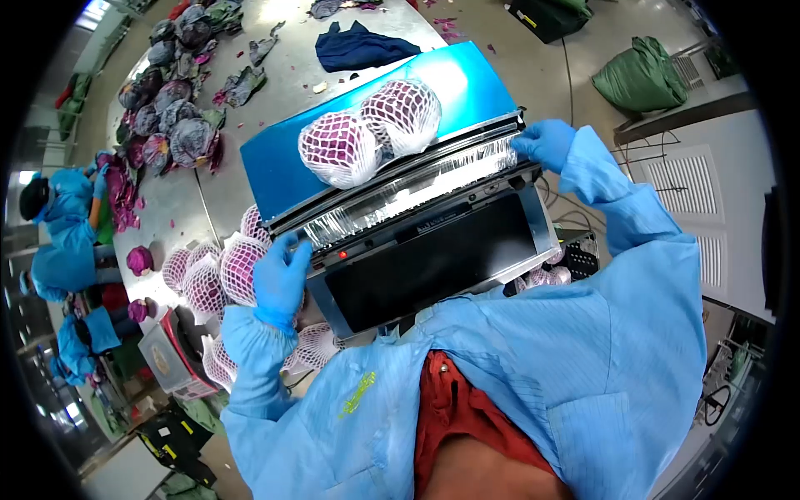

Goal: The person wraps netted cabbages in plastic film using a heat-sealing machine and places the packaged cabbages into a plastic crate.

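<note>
A hand wrapping machine (425, 258) with a black front plate stands before me, a strip of clear plastic film (417, 193) stretched along its bar. My left hand (280, 279), in a blue glove, pinches the film's left end. At the right end, my gloved right hand (546, 144) is closed on the film's other corner. Beyond the film, two red cabbages in white foam nets rest side by side on the blue sloping board: one on the left (337, 148), one on the right (403, 117). Neither hand touches them.
Netted cabbages (206, 283) crowd the table left of the machine. Bare purple cabbages and loose leaves (179, 117) are heaped further back. A dark blue cloth (362, 48) lies behind the board. Co-workers in blue (67, 217) are at the far left. A green sack (640, 77) sits at right.
</note>
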Tool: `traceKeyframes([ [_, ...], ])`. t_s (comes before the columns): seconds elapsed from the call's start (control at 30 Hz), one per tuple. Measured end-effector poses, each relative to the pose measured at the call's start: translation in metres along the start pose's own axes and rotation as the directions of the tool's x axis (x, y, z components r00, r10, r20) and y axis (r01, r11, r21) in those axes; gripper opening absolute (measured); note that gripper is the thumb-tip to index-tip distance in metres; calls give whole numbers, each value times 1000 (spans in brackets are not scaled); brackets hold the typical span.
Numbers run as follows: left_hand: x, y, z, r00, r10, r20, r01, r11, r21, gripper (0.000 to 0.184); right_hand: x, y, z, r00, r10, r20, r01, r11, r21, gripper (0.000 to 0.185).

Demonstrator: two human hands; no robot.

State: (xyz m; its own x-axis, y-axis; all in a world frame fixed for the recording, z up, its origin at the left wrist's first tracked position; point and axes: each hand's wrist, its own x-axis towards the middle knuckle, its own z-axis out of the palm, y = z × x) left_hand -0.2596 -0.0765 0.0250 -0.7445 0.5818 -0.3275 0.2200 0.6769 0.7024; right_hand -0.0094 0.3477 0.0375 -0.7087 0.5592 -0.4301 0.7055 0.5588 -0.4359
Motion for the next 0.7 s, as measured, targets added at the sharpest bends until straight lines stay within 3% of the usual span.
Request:
traceKeyframes([
  [0.07, -9, -16, 5, 996, -55, 66, 43, 983, 176, 48, -6, -3, 7, 971, 163, 174, -207, 939, 276, 32],
  [0.17, -10, 29, 8, 945, -240, 220, 291, 927, -238, 29, -7, -24, 16, 909, 239, 341, -392, 771, 503, 28],
  [0.23, 2, 33, 9, 914, -254, 316, 376, 824, -425, 16, -4, -44, 25, 887, 274, 373, -450, 699, 557, 22],
  [0.33, 23, 25, 22, 888, -287, 358, 444, 736, -511, 15, 2, -52, 30, 856, 353, 378, -517, 586, 624, 20],
  [0.43, 30, 23, 18, 839, -289, 461, 542, 515, -664, 17, -2, -48, 26, 867, 283, 410, -497, 551, 671, 25],
  [0.47, 25, 24, 14, 858, -239, 454, 510, 503, -698, 18, -3, -40, 23, 869, 255, 424, -493, 520, 698, 26],
  [0.5, 10, 26, 4, 876, -189, 444, 476, 488, -732, 18, -6, -32, 20, 890, 144, 432, -445, 477, 758, 28],
  [0.6, -31, 46, -31, 939, -77, 337, 335, 443, -832, 24, -49, -54, -21, 963, 128, 239, -269, 561, 783, 24],
  [0.67, -46, 66, -54, 989, -94, 116, 148, 519, -842, 25, -56, -55, -42, 994, -102, 27, 29, 516, 856, 21],
  [0.7, -39, 59, -60, 997, 71, -17, -49, 470, -881, 25, -52, -61, -53, 936, -318, -147, 273, 396, 877, 19],
])
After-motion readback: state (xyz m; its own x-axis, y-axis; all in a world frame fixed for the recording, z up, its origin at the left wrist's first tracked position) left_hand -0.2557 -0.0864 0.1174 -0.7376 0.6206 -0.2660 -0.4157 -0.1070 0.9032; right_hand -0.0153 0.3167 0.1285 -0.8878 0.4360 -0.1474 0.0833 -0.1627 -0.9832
